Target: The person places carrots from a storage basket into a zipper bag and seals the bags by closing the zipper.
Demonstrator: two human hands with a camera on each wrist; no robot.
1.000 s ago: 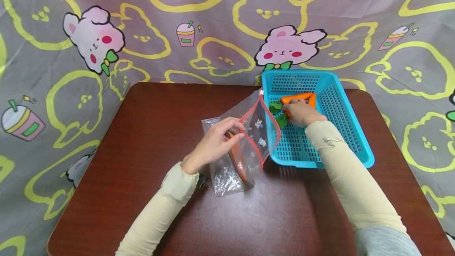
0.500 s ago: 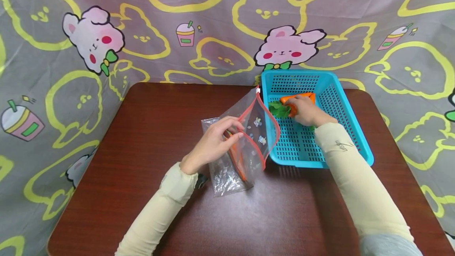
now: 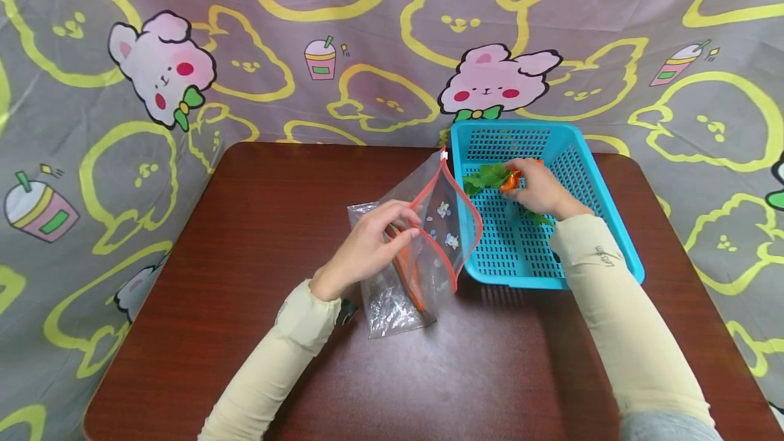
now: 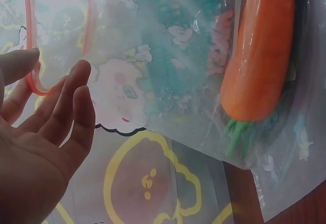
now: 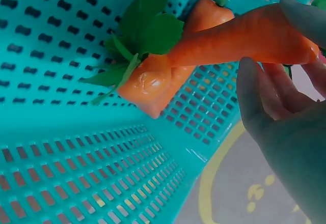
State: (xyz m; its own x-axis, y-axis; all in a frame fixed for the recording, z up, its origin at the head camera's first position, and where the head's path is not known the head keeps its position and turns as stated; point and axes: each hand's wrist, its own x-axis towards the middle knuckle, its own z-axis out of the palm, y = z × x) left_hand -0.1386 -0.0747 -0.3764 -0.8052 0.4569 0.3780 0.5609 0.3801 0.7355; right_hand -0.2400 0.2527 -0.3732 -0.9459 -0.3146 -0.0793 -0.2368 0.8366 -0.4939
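My left hand pinches the red-edged mouth of a clear zip bag, which gapes toward the basket. Inside the bag lies an orange carrot with a short green top. My right hand reaches into a blue plastic basket. Between its thumb and fingers is a carrot, seen closely in the right wrist view. Leafy green tops point toward the bag. More carrots lie in the basket, partly hidden by my hand in the head view.
Both hands work over a dark red-brown wooden table. A patterned cloth with yellow outlines and cartoon rabbits hangs behind it. The basket stands at the table's back right, with the bag mouth against its left side.
My right hand has shifted slightly right and toward me within the basket, and the carrot it holds has turned and come up. My left hand and the bag have hardly moved.
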